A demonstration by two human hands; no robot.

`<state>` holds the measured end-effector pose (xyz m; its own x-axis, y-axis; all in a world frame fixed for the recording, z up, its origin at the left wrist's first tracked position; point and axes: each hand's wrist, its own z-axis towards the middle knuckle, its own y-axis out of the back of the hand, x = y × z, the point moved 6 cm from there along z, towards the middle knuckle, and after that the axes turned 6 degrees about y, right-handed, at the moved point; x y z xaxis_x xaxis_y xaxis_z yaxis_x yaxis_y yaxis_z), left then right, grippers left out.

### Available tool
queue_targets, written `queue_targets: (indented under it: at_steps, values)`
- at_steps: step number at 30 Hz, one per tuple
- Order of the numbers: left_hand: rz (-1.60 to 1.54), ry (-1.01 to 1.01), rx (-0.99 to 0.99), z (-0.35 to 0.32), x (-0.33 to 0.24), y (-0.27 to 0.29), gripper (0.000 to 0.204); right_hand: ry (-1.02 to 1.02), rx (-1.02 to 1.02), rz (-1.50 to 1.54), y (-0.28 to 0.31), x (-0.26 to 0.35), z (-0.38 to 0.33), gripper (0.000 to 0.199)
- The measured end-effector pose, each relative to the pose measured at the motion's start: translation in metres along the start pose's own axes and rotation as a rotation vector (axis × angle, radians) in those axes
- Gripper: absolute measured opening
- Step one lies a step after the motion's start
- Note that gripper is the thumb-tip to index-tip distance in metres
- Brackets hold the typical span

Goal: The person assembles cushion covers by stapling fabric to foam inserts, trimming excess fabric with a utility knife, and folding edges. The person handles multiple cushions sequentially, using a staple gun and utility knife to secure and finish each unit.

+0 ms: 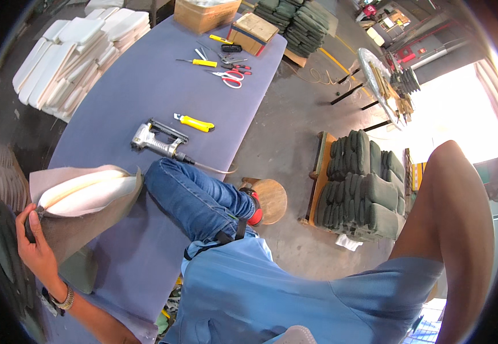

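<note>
My left hand (pixel 35 243) is closed around the near left corner of a cushion cover (pixel 88 226), its thumb on the grey-green fabric. Inside the cover's open mouth shows a white foam pad (pixel 97 195). A pale pink flap (pixel 59 176) of the cover stands up behind the foam. My right arm (pixel 432 212) is raised and bent at the far right, and its hand is out of sight. Beyond the cover, a silver pneumatic staple gun (pixel 158 139) lies on the blue-grey table (pixel 117 94), next to a yellow utility knife (pixel 196 122).
Red-handled scissors (pixel 230 78), a yellow screwdriver (pixel 203 63) and other tools lie farther up the table near a cardboard box (pixel 253 32). White foam pads (pixel 79 54) are stacked at left. Dark green cushions (pixel 363 183) stand on a pallet at right, near a wooden stool (pixel 273 200).
</note>
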<state>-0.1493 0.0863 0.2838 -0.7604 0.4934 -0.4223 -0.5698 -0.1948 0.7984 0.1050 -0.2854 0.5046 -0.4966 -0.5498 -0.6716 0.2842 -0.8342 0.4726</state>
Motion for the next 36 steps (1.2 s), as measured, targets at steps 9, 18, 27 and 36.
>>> queue_targets:
  at_steps: [9, 18, 27, 36]
  values:
    - [0.021, 0.03, -0.039, 0.009, -0.013, -0.003, 0.03, 0.003, -0.008, 0.125, -0.025, -0.002, -0.019, 0.025]
    - [0.012, 0.076, -0.197, -0.005, -0.046, 0.015, 0.021, 0.113, -0.127, 0.41, -0.076, -0.014, -0.015, 0.026]
    - [0.057, 0.046, -0.319, -0.024, -0.054, 0.027, 0.024, 0.369, -0.275, 0.596, -0.119, -0.024, 0.005, 0.027]
    - [0.048, 0.038, -0.441, -0.034, -0.049, 0.033, 0.023, 0.476, -0.383, 0.704, -0.153, -0.024, 0.019, 0.029]
